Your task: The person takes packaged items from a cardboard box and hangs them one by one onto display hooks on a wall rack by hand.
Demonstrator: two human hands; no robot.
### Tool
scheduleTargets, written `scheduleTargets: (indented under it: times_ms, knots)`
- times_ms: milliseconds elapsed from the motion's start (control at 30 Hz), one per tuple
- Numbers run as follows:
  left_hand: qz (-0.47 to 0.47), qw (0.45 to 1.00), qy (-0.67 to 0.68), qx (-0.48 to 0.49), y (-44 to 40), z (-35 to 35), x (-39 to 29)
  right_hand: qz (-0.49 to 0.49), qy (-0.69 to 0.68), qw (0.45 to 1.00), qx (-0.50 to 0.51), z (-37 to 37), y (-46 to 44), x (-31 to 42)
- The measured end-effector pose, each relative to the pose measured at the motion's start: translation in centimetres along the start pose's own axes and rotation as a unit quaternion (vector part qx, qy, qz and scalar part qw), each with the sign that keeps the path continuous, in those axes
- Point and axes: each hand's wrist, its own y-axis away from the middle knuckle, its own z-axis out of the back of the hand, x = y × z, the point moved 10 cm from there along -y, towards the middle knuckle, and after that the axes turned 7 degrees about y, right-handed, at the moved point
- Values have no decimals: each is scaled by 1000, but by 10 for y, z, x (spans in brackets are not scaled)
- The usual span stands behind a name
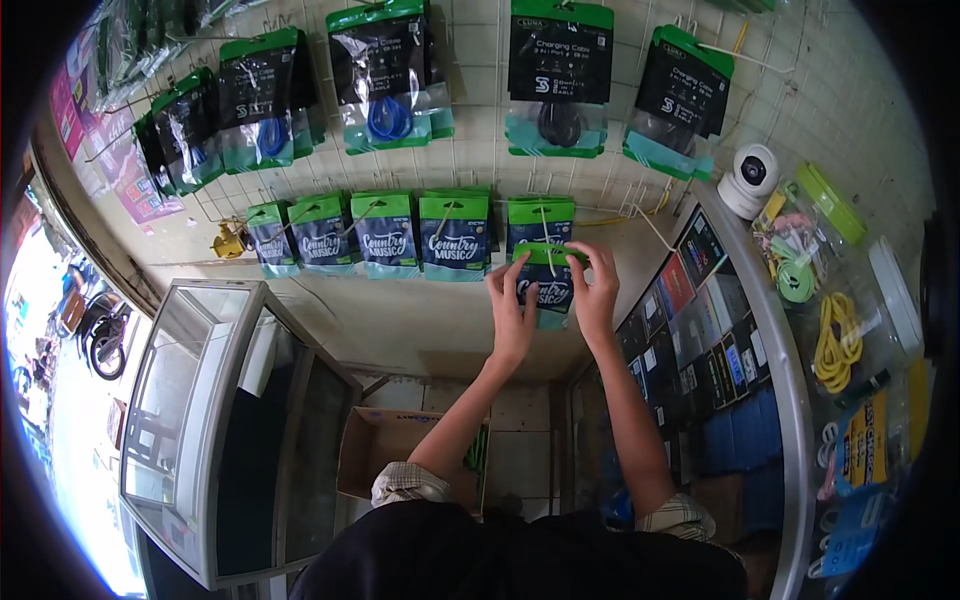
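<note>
Both arms reach forward to a green and dark blue "Country Music" packet (545,288) at a hook of the wire rack. My left hand (512,310) pinches the packet's upper left edge. On the upper right edge, my right hand (597,288) has its fingers closed. The hook's white prong passes in front of the packet's green top. Behind it hangs another packet (541,212) of the same kind. Further left, similar packets (454,235) hang in a row.
Charging cable packs (560,80) hang above. A glass cabinet (190,400) stands left, an open cardboard box (375,450) below. At right are a glass display case (790,400) with boxes inside, a white camera (749,180) and coiled yellow cable (837,342).
</note>
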Motion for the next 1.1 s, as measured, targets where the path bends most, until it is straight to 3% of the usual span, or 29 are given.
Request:
scheduleTargets:
  times_ms: [133, 267, 467, 667, 733, 867, 933, 1033, 1100]
  knots:
    - [15, 1000, -22, -7, -14, -13, 20, 41, 20, 999, 0, -18, -13, -11]
    - [-18, 995, -95, 0, -28, -23, 26, 9, -22, 999, 41, -43, -22, -33]
    - [-11, 993, -114, 13, -33, -26, 34, 39, 45, 997, 38, -51, -21, -36]
    - [-9, 994, -103, 35, -5, 1, 17, -1, 71, 997, -30, -30, 24, -26]
    - [0, 995, -57, 88, 20, 17, 11, -63, 61, 996, -29, -29, 64, -33]
    - [109, 991, -33, 75, 92, 76, 49, -97, 75, 989, 82, -63, 158, -26]
    - [177, 983, -11, 42, 127, 116, 74, -175, 40, 976, 122, -82, 206, -24]
    - [231, 971, -52, 26, 177, 175, 109, -130, 18, 969, 207, -119, 255, 9]
    - [307, 948, -83, 12, 214, 211, 135, -150, 0, 956, 252, -144, 291, 21]
